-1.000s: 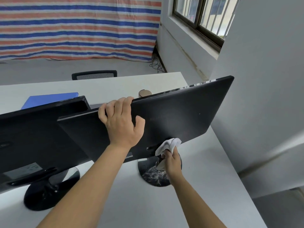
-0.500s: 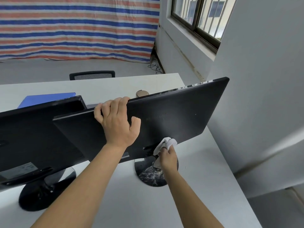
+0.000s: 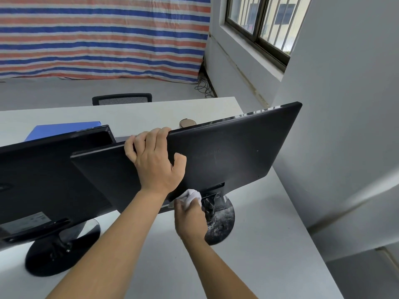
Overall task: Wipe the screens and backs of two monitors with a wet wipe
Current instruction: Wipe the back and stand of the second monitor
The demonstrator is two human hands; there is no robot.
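Two black monitors stand on a white desk (image 3: 269, 244) with their backs toward me. The right monitor (image 3: 233, 156) tilts forward on a round dusty base (image 3: 222, 223). My left hand (image 3: 155, 160) grips its top edge, fingers curled over the rim. My right hand (image 3: 189, 219) holds a crumpled white wet wipe (image 3: 191, 196) against the lower back of this monitor, just left of the stand neck. The left monitor (image 3: 43, 180) overlaps behind the right one and stands on its own black round base (image 3: 54, 255). Both screens face away and are hidden.
A blue folder (image 3: 64, 129) and a small round brown object (image 3: 186, 122) lie on the desk beyond the monitors. A black mesh chair back (image 3: 122, 99) rises behind the far edge. A grey wall and window are close on the right; a striped tarp hangs behind.
My right hand has slid the wipe leftward along the monitor's lower back, from right of the stand neck to its left. My left hand keeps its grip on the top edge.
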